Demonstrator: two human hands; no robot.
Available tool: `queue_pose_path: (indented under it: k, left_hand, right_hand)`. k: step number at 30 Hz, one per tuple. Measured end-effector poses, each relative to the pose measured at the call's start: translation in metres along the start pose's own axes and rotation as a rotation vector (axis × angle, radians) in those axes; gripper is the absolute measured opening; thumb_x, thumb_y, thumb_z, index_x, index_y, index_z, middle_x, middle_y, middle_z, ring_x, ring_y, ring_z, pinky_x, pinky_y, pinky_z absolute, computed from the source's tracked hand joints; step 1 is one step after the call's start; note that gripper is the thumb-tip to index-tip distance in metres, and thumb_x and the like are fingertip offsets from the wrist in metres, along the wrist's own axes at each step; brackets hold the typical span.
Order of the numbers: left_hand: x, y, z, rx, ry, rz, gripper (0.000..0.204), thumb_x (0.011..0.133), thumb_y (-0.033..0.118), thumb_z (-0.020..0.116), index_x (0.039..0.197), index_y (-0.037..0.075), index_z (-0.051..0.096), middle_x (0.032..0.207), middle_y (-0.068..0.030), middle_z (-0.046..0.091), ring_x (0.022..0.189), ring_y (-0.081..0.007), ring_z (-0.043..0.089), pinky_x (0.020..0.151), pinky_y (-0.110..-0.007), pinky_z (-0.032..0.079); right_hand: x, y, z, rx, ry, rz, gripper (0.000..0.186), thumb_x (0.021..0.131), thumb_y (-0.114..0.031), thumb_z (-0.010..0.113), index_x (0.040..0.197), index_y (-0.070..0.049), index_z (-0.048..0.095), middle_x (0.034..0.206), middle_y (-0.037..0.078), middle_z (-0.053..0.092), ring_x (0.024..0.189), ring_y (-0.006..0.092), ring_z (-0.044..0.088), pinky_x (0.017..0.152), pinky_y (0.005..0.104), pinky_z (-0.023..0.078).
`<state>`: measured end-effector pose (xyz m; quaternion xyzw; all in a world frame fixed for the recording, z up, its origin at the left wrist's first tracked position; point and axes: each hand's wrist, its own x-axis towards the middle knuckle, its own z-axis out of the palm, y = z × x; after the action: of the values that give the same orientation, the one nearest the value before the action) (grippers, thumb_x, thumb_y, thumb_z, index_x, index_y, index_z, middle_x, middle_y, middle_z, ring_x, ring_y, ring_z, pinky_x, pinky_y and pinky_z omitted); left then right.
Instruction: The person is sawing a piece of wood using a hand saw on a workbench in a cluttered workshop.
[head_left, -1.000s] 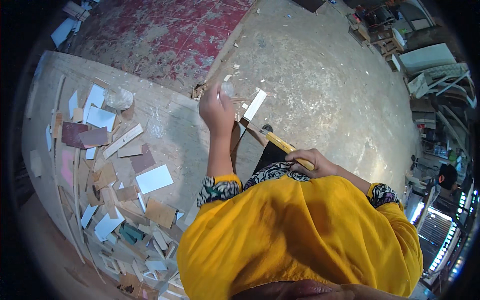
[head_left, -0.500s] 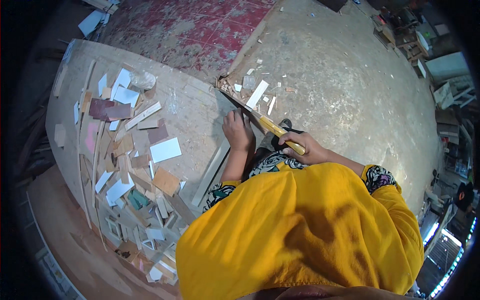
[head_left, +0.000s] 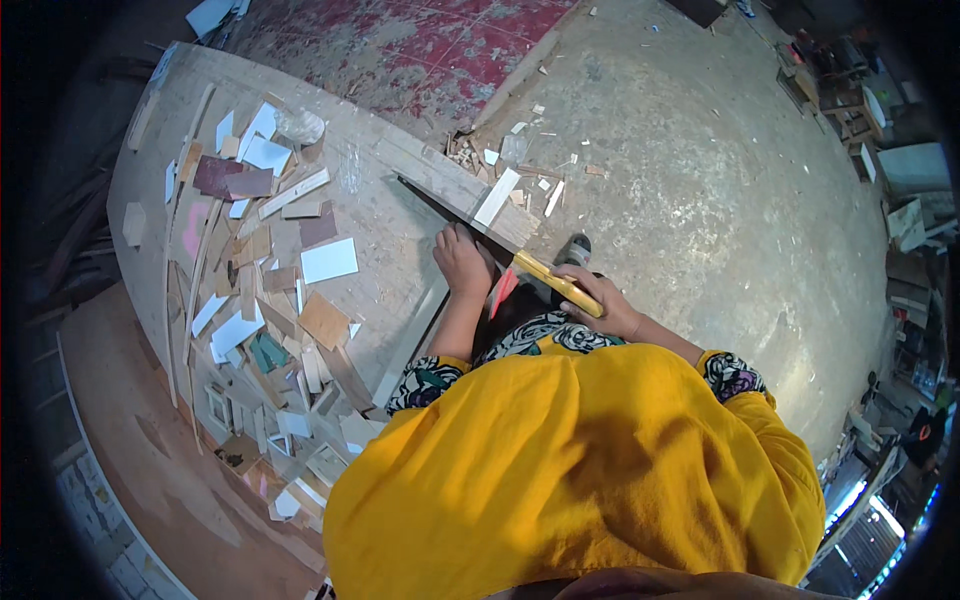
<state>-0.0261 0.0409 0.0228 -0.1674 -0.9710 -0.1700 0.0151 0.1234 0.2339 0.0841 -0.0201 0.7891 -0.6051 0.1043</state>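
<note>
My right hand is closed round the yellow handle of a handsaw. Its dark, tapering blade slants up and left over the worktable, and the tip hangs above the tabletop. Just behind the blade my left hand is closed, fingers curled down around a pale wooden strip that runs beneath my forearm; the grip itself is partly hidden. Past the blade a white-faced length of wood points away from me; I cannot tell whether it joins the strip. A red-pink thing shows beside the saw handle.
Offcuts, white boards and thin slats litter the worktable to the left. A crumpled clear plastic thing lies among them. Wood scraps are scattered on the concrete floor. My shoe is beyond the saw. Stacked furniture parts line the right side.
The blade now extends farther up and left over the tabletop. The view has shifted slightly, and more of my shoe and the red-pink thing shows. Both hands keep their grips.
</note>
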Motion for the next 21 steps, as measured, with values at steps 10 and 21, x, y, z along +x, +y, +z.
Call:
queue_pose_path:
  k: [10,21]
  left_hand:
    - [-0.009,-0.003,0.019,0.022,0.183,-0.082,0.032,0.068,0.015,0.057,0.098,0.003,0.057,0.105,-0.0119,0.054,0.103,-0.028,0.049,0.084,-0.04,0.04]
    - [-0.009,-0.003,0.015,0.05,0.278,-0.043,0.031,0.066,0.014,0.065,0.095,0.005,0.06,0.099,-0.008,0.054,0.096,-0.0282,0.05,0.076,-0.04,0.04]
  right_hand:
    - [0.004,0.015,0.004,0.042,0.05,-0.142,0.046,0.079,-0.001,0.057,0.125,-0.005,0.05,0.121,0.017,0.056,0.113,0.0295,0.055,0.093,0.0325,0.042]
    - [-0.043,0.047,0.012,0.015,0.203,-0.238,0.048,0.075,0.001,0.061,0.122,-0.007,0.054,0.11,0.02,0.061,0.088,0.0319,0.065,0.072,0.0335,0.051]
